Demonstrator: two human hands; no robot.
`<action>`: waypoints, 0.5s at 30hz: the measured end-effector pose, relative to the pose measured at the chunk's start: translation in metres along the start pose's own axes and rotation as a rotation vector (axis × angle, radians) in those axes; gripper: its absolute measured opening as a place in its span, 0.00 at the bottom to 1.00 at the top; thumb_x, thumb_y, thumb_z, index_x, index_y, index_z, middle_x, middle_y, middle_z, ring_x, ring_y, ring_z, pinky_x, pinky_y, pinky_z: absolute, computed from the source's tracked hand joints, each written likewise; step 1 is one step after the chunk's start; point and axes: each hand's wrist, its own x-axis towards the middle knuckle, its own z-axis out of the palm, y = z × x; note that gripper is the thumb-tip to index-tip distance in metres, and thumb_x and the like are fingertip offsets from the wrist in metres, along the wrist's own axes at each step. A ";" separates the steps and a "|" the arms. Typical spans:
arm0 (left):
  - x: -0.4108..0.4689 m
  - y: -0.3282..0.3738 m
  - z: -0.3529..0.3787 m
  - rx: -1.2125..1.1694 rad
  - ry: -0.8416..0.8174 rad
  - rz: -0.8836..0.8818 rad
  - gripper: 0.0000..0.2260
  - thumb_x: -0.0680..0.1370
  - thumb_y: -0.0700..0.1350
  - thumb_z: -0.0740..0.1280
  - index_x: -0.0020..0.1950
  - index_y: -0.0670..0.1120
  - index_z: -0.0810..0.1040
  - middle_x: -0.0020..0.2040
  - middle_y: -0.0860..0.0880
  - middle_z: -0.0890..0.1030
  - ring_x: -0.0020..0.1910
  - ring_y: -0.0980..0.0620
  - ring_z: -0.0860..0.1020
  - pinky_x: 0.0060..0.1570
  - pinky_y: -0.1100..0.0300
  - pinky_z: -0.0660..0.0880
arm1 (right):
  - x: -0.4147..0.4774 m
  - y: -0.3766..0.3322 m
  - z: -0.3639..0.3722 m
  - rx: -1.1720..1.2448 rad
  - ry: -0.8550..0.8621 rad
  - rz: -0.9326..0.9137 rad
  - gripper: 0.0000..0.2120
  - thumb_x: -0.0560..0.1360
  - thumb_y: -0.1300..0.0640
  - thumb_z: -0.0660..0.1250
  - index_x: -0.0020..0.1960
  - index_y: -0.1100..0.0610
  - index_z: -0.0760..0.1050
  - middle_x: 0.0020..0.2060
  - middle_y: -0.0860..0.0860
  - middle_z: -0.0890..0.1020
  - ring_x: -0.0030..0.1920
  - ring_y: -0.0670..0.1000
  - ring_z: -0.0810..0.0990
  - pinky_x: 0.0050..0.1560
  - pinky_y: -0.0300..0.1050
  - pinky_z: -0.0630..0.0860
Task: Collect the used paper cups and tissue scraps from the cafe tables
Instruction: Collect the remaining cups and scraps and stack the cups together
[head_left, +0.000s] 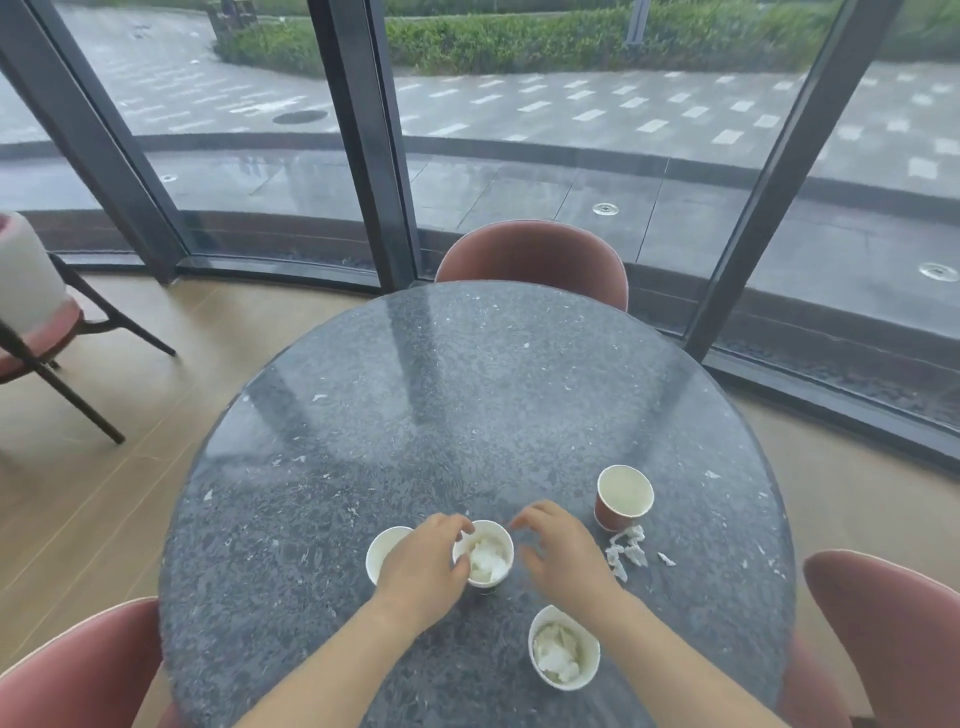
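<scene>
Left hand (423, 564): fingers and thumb curled round the rim of the middle cup (488, 558); grasping it.
Right hand (563, 545): fingers loosely bent, holding nothing; fingertips just beside the same cup's right rim. Contact cannot be confirmed.
Middle cup: upright on the table (467, 395), toward its near edge, with crumpled tissue inside.
Left cup (383, 551): upright, touching or just beside the middle cup, partly hidden under the left hand.
Near cup (563, 654): close to the near edge, tilted, tissue inside.
Red cup (623, 499): upright toward the right edge, no tissue seen inside.
Tissue scraps (627, 552): loose on the table just on the near side of the red cup, near the right hand but not touched.
Step judged: securing the middle cup for gathering or nesting.
Recommended practice: keep the cup level so the tissue stays in; grip lightly, as the paper wall will likely buckle; sweep the scraps into a cup before stacking.
</scene>
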 end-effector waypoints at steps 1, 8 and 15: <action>-0.001 0.004 0.000 0.014 -0.005 0.010 0.12 0.77 0.48 0.61 0.60 0.54 0.70 0.57 0.56 0.74 0.50 0.55 0.76 0.50 0.58 0.74 | -0.007 0.004 -0.005 -0.001 0.018 0.007 0.13 0.71 0.65 0.64 0.52 0.53 0.76 0.51 0.45 0.76 0.51 0.45 0.75 0.48 0.32 0.65; 0.000 0.049 0.027 0.056 -0.068 0.159 0.11 0.77 0.50 0.61 0.59 0.56 0.71 0.56 0.59 0.74 0.54 0.58 0.74 0.50 0.59 0.73 | -0.052 0.045 -0.033 0.006 0.102 0.127 0.12 0.72 0.66 0.65 0.52 0.54 0.76 0.50 0.44 0.75 0.51 0.44 0.74 0.49 0.28 0.65; 0.005 0.077 0.068 0.172 -0.232 0.184 0.13 0.76 0.50 0.61 0.61 0.54 0.70 0.59 0.55 0.74 0.55 0.54 0.74 0.51 0.57 0.72 | -0.085 0.100 -0.046 -0.019 0.123 0.248 0.11 0.72 0.65 0.65 0.52 0.54 0.76 0.51 0.47 0.76 0.57 0.49 0.75 0.48 0.32 0.64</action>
